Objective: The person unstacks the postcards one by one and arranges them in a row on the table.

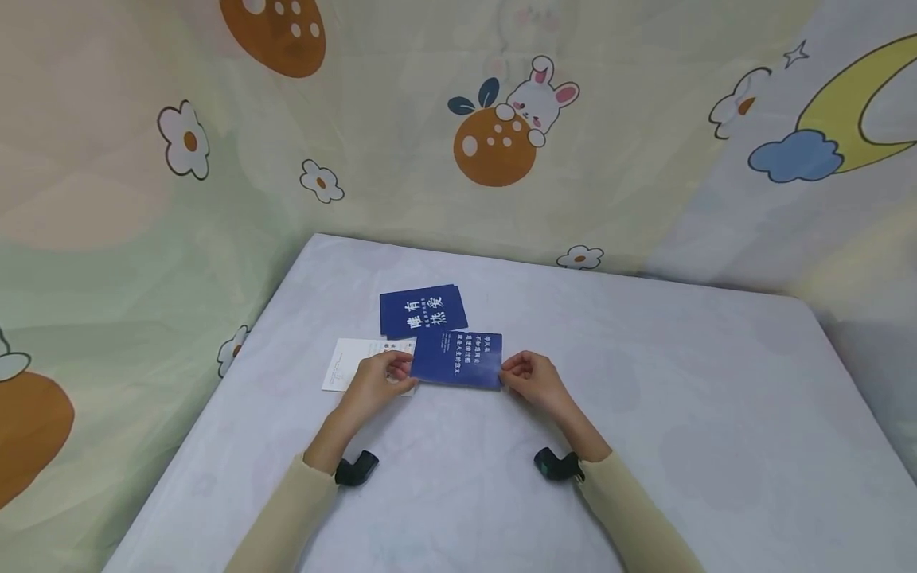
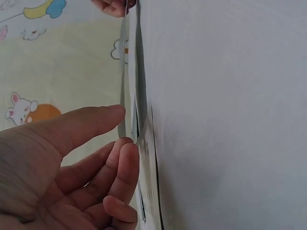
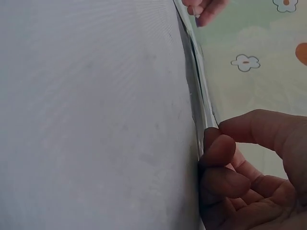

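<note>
A blue card [image 1: 435, 368] with white Chinese lettering is held between both hands, just in front of a stack of blue cards. My left hand [image 1: 374, 380] pinches its left edge, over a white card [image 1: 347, 358] that it partly covers. At the opposite edge my right hand [image 1: 537, 380] pinches the same card between thumb and fingers. Seen edge-on in the left wrist view, the card [image 2: 122, 76] runs as a thin strip from the thumb toward the other hand. The right wrist view shows thumb and fingertips meeting at its edge.
Behind the held card lie overlapping blue cards [image 1: 392, 312] with white lettering. A white cloth [image 1: 680, 414] covers the table. Curtains [image 1: 401, 119] printed with flowers, a rabbit and a moon surround it. Dark wrist cameras [image 1: 357, 469] sit at both sleeve cuffs.
</note>
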The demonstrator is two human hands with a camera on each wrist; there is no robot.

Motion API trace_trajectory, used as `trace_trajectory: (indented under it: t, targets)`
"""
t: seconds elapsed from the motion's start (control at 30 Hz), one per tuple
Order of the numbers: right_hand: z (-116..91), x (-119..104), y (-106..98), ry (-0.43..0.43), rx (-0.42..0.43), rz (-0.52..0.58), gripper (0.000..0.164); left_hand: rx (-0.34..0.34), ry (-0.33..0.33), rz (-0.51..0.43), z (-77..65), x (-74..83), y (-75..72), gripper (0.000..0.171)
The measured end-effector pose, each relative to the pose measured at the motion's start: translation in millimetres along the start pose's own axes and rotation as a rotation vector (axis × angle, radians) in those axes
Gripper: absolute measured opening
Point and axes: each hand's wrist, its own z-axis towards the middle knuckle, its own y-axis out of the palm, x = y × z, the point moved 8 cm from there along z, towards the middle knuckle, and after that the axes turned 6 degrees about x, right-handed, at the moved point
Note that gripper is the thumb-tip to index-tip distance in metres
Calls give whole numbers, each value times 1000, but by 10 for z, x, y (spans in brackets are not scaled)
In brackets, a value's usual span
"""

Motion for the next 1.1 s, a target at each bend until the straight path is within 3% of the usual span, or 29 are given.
trace_trajectory:
  t: [0.2, 0.6, 1.1]
  targets:
    - [-68, 7, -2, 5, -25, -62, 15, -33, 22, 48, -69, 21, 45, 36]
    - [-130, -38, 3, -82, -52, -166, 11, -51, 51, 77, -146, 45, 70, 32]
    - [-160, -54, -12, -98, -34, -168, 7, -53, 86, 35, -155, 21, 73, 28]
